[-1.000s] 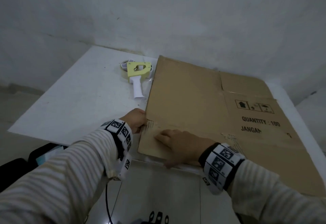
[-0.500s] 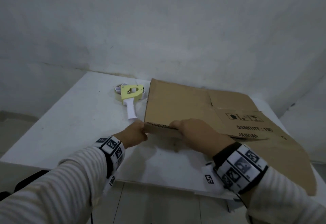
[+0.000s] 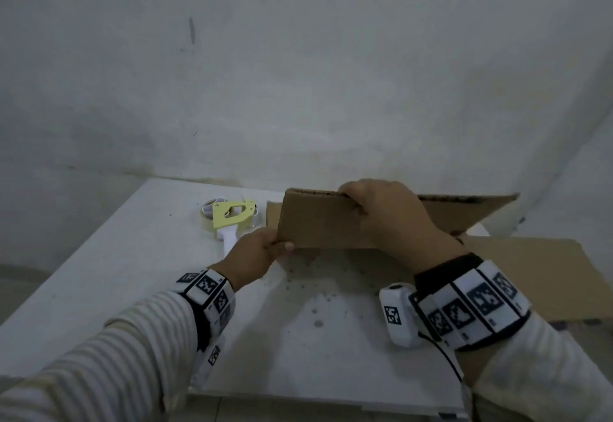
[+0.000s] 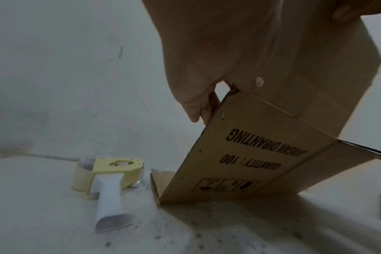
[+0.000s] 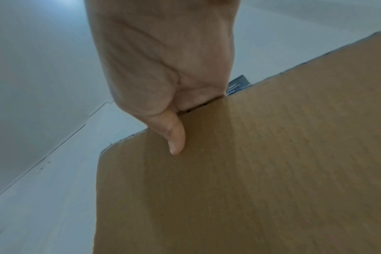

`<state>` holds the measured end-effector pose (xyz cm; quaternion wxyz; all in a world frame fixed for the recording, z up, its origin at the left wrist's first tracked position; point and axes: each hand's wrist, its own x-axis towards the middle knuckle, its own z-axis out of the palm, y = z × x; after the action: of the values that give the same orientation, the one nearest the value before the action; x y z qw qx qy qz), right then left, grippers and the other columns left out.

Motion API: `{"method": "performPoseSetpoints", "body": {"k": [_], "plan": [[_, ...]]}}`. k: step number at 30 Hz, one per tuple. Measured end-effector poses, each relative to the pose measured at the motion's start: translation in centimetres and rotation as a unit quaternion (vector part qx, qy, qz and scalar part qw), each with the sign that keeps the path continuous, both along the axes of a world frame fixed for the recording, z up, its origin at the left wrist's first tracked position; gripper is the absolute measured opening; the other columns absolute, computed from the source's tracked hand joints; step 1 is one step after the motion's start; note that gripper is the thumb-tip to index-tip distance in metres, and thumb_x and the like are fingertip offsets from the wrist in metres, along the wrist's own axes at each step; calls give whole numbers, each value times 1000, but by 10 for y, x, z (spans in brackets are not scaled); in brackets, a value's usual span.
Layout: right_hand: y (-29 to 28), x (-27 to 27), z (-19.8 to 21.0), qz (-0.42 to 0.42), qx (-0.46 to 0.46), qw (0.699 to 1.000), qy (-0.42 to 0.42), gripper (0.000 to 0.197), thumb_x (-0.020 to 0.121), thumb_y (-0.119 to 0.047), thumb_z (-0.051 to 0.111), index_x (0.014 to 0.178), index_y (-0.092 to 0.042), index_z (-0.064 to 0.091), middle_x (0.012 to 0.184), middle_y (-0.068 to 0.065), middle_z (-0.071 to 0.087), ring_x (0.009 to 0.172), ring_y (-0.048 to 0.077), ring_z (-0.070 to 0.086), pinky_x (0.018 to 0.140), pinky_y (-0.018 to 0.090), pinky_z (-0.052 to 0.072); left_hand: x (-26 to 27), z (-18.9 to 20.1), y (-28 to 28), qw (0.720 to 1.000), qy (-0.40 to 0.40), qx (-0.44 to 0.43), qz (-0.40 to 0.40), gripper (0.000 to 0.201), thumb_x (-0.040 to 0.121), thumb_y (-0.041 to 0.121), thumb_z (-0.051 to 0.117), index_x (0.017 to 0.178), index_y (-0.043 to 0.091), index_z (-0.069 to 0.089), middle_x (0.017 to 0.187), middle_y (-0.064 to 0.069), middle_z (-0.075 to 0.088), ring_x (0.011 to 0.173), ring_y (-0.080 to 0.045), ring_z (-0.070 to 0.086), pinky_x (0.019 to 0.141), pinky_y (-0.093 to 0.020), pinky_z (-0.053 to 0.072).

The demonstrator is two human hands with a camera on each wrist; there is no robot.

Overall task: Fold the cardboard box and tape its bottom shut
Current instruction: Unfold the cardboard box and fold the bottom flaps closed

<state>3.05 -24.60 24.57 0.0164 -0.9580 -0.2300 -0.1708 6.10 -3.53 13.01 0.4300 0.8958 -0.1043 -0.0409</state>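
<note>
The flattened brown cardboard box [image 3: 318,222] is raised off the white table [image 3: 132,272], with its far lower edge still down on it. My left hand [image 3: 262,250] pinches the box's near left corner, seen close in the left wrist view [image 4: 218,96]. My right hand [image 3: 381,209] grips the top edge, thumb on the near face [image 5: 174,137]. Black print on the box [image 4: 257,149] reads "QUANTITY : 100". A yellow tape dispenser [image 3: 232,219] with a white handle lies on the table just left of the box [image 4: 111,178].
A grey-white wall [image 3: 298,73] rises right behind the table. A flat cardboard flap [image 3: 547,272] reaches toward the table's right edge. Dark specks dot the table under the box. The table's front edge [image 3: 298,401] runs below my wrists.
Both hands have lifted the near side of the box from flat on the table to raised and tilted. The right hand went from pressing flat on it to gripping its top edge.
</note>
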Motion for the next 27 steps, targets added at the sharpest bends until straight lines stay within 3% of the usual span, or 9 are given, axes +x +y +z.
{"method": "performPoseSetpoints", "body": {"k": [1,3,5,7,12,17,22,25,27], "plan": [[-2,3,5,2,6,1000,-31,39,84,0,51,118,-18,61,100,10,66,85,32,59,68,33,37,0,6,-5,1000,-5,-10,8,18,93,33,54,83,20,61,75,10,55,80,-17,53,68,-21,43],[-8,9,12,1,17,996,-91,41,79,5,52,114,-13,64,93,12,67,80,33,57,69,32,28,2,14,-12,999,-28,-40,9,37,88,44,49,102,14,67,84,4,64,89,-21,60,77,-28,49],[-13,15,20,-11,35,990,-139,43,71,6,54,108,-11,67,87,12,68,77,34,59,70,36,32,3,22,-19,997,-44,-61,18,43,88,47,48,113,16,66,103,-3,69,99,-23,62,88,-35,51],[-19,19,31,-24,63,980,-186,46,66,4,52,106,-12,68,87,10,69,79,34,60,75,41,39,5,32,-26,995,-61,-78,25,33,94,40,50,116,20,65,105,1,67,97,-18,61,86,-30,50],[-25,28,52,-23,104,971,-215,56,69,1,43,117,-14,65,105,11,69,100,36,60,89,46,40,10,51,-36,991,-95,-97,16,35,94,45,46,119,27,62,100,7,66,96,-20,64,86,-37,55],[-23,43,22,-15,122,960,-251,52,77,6,51,126,-9,61,129,22,58,119,43,52,101,53,40,15,39,-33,994,-51,-92,17,36,92,50,46,117,29,61,107,-1,70,97,-23,66,86,-42,56],[-23,40,-2,-7,185,928,-324,39,73,9,60,110,-5,63,100,17,58,93,27,42,86,31,37,21,39,-29,992,-33,-113,38,35,83,56,44,106,36,61,106,-4,70,96,-27,66,86,-48,55],[-25,39,4,-6,179,935,-305,26,69,7,60,90,-7,61,89,10,61,81,30,51,74,30,30,23,40,-27,990,-3,-139,18,15,91,45,46,97,39,59,106,-4,69,97,-26,66,87,-49,54],[-26,38,6,-15,172,943,-285,27,66,7,59,88,-9,60,87,6,64,76,30,53,68,28,21,22,38,-27,985,24,-170,-3,20,99,32,43,109,28,59,112,-8,67,101,-27,66,87,-47,56]]}}
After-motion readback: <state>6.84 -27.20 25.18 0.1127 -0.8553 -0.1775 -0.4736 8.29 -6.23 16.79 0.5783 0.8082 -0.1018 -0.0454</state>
